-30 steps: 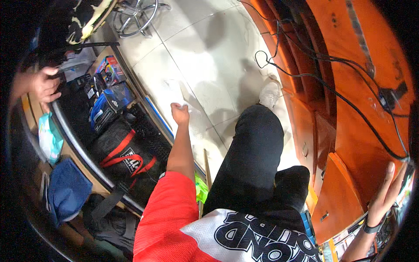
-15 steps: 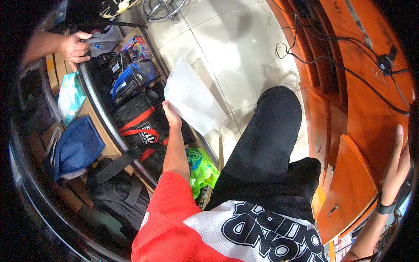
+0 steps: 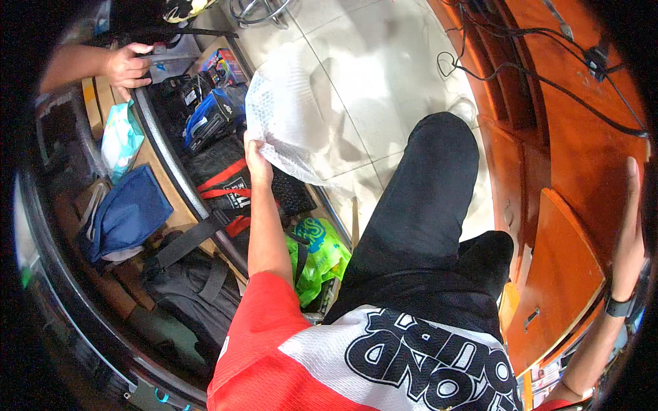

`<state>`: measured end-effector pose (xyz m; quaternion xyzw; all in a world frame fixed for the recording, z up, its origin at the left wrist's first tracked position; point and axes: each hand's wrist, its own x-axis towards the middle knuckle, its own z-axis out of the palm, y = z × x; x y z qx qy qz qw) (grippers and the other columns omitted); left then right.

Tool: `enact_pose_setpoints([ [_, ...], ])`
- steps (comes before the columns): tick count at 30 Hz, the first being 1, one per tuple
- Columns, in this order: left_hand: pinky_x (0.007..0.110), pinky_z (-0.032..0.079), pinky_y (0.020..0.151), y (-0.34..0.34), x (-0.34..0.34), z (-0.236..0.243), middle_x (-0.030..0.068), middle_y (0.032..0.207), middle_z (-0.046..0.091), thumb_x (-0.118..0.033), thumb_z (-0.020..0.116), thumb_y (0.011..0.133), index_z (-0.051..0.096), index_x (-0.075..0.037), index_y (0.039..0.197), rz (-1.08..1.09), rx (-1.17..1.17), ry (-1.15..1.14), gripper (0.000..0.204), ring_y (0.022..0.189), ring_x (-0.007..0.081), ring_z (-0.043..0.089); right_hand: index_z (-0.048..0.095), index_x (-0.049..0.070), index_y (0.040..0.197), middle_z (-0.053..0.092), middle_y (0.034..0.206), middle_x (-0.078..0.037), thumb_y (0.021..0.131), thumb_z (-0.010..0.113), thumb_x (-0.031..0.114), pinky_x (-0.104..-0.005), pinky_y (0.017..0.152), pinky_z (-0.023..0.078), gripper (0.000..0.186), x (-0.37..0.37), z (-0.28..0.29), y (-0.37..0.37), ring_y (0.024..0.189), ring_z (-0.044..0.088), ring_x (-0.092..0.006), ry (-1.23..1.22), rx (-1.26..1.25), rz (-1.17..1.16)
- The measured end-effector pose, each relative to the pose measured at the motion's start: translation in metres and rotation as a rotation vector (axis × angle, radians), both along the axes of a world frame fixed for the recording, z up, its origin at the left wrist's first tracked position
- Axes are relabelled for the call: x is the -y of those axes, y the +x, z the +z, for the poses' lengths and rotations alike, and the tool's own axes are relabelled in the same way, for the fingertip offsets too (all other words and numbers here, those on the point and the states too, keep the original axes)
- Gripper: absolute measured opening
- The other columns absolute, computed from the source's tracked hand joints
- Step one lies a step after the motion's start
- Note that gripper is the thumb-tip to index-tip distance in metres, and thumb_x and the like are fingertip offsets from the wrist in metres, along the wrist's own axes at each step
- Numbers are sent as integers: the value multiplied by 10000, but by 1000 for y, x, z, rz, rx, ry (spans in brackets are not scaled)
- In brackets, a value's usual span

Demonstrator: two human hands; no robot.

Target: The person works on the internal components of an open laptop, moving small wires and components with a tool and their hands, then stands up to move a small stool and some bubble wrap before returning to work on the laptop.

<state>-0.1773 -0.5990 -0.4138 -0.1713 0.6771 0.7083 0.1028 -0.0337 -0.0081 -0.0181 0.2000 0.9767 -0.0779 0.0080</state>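
My left hand (image 3: 258, 159) pinches the lower corner of a sheet of clear bubble wrap (image 3: 288, 116), which spreads out above the tiled floor. Beside that hand is an open shelf with a black bag with red straps (image 3: 229, 181) and blue-and-black packages (image 3: 209, 120). At the far right my right hand (image 3: 632, 212), on the arm with a dark wristband, is stretched out with straight fingers beside the orange wooden furniture (image 3: 582, 164). Whether it touches the wood I cannot tell.
Another person's hand (image 3: 127, 68) rests at the shelf's far left, above a teal-and-white packet (image 3: 122, 140). Nearby lie a navy cloth item (image 3: 133, 212), a dark grey bag (image 3: 185, 288) and a bright green bag (image 3: 319, 257). Black cables (image 3: 541, 85) cross the furniture on the right.
The bubble wrap has swung left and up with my left hand and now billows more. My right hand sits a little higher in view. The whole view has shifted slightly.
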Motion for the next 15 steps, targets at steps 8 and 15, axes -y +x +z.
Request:
enact_pose_setpoints([
  [8,286,399,957,-28,-22,108,34,1063,537,-117,461,829,559,-41,1092,-217,-81,-134,291,1023,168,506,575,-92,1245,645,1049,-316,1123,613,413,-489,796,520,521,-12,-11,0,876,619,-407,-96,-26,53],
  [15,267,453,929,-47,-61,219,23,1068,613,-56,483,963,630,-36,1195,-402,-322,-565,276,1012,131,577,542,37,1569,593,1564,-164,1167,483,192,-354,1230,401,435,-81,-24,48,1434,571,-285,754,269,436],
])
